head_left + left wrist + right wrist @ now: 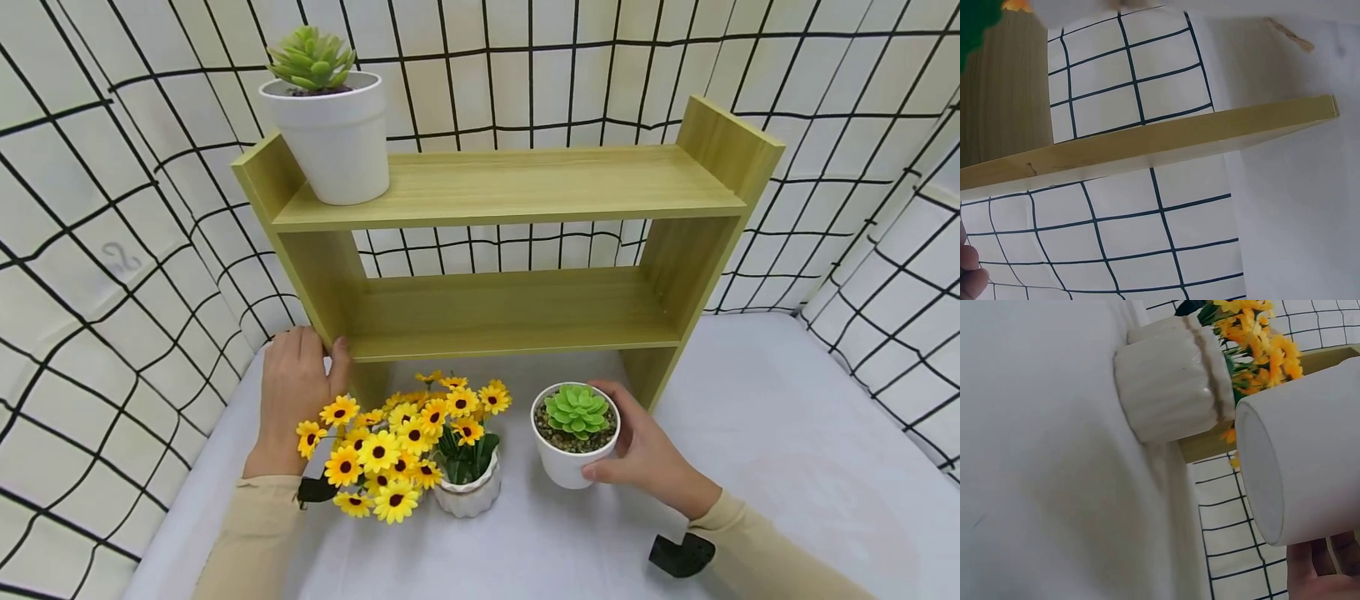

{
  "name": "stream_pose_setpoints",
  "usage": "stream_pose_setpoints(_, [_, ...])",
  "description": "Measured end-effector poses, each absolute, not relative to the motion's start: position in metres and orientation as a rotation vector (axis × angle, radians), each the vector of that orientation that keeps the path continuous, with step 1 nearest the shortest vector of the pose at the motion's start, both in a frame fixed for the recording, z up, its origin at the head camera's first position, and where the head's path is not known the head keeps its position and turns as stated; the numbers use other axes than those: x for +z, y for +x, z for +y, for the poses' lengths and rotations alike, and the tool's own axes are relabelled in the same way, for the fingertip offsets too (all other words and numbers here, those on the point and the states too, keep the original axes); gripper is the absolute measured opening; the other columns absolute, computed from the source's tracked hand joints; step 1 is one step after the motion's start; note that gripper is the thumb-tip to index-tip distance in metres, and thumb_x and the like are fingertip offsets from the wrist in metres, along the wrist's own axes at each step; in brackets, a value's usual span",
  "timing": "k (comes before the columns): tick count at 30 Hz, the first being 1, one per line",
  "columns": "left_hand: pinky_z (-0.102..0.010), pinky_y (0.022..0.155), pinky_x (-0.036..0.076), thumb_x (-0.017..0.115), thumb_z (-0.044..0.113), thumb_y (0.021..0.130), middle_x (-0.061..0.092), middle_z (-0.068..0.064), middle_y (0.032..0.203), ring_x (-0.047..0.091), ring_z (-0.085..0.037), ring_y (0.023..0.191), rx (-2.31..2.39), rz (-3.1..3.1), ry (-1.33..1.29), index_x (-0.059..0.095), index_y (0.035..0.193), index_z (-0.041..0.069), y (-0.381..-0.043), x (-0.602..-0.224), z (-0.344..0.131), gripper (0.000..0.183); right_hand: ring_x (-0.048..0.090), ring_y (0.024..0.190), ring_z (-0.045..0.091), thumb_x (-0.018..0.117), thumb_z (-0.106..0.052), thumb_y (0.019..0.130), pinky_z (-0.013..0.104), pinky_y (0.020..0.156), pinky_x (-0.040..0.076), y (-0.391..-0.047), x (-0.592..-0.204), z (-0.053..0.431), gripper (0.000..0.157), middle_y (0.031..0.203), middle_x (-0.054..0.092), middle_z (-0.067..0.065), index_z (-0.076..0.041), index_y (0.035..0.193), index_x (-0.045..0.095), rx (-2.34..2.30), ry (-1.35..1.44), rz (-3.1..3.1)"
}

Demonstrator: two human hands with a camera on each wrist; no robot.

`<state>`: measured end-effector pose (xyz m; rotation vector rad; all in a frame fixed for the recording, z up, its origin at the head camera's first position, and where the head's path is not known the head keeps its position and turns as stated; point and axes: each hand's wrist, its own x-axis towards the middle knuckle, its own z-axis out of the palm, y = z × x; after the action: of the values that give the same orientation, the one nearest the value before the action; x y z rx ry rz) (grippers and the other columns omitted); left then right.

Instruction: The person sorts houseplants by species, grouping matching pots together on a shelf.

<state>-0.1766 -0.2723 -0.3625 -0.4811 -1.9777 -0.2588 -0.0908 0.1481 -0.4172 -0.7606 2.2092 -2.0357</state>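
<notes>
My right hand [637, 446] holds a small white pot [573, 467] with a light green succulent [577, 411], thumb at the front and fingers around the far side. In the right wrist view, the bare underside of this pot [1260, 475] shows, lifted off the white cloth. My left hand [296, 387] grips the left side panel of a wooden shelf [517, 346], thumb at the panel's front edge. Yellow daisy-like flowers [378, 450] in white scalloped pots [472, 496] stand between the hands, in front of the shelf.
A larger white pot [337, 150] with a spiky succulent stands at the left end of the top shelf board [540, 183]. Black wire grid panels [847, 167] surround the white-covered table [795, 450] at the back and sides.
</notes>
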Motion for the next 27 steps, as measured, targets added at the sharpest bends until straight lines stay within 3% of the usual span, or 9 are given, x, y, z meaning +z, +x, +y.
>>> stream_pose_setpoints(8, [-0.039,0.058,0.028,0.039,0.032,0.106,0.044,-0.019,0.065,0.039,-0.035,0.060,-0.253,-1.965,-0.491,0.046,0.074,-0.007,-0.177,-0.363,-0.272,0.051,0.058,0.122,0.002,0.085,-0.006,0.076,0.022,0.097,0.055,-0.083,-0.388,0.149,0.083,0.138,0.054,-0.013,-0.019,0.146,0.042,-2.027,-0.730,2.247])
stream_pose_setpoints(19, [-0.038,0.058,0.028,0.040,0.033,0.105,0.046,-0.019,0.066,0.040,-0.034,0.061,-0.254,-1.995,-0.466,0.049,0.076,-0.006,-0.175,-0.364,-0.272,0.049,0.058,0.125,0.009,0.084,-0.009,0.076,0.028,0.096,0.057,-0.078,-0.332,0.153,0.086,0.141,0.052,-0.002,-0.019,0.148,0.038,-2.012,-0.737,2.289])
stream_pose_setpoints(27, [-0.040,0.059,0.028,0.046,0.029,0.099,0.048,-0.020,0.068,0.041,-0.034,0.064,-0.285,-2.007,-0.443,0.050,0.078,-0.006,-0.174,-0.364,-0.271,0.041,0.057,0.128,0.014,0.083,0.001,0.072,0.026,0.099,0.056,-0.079,-0.292,0.154,0.087,0.144,0.051,0.002,-0.018,0.145,0.040,-2.168,-0.757,2.247])
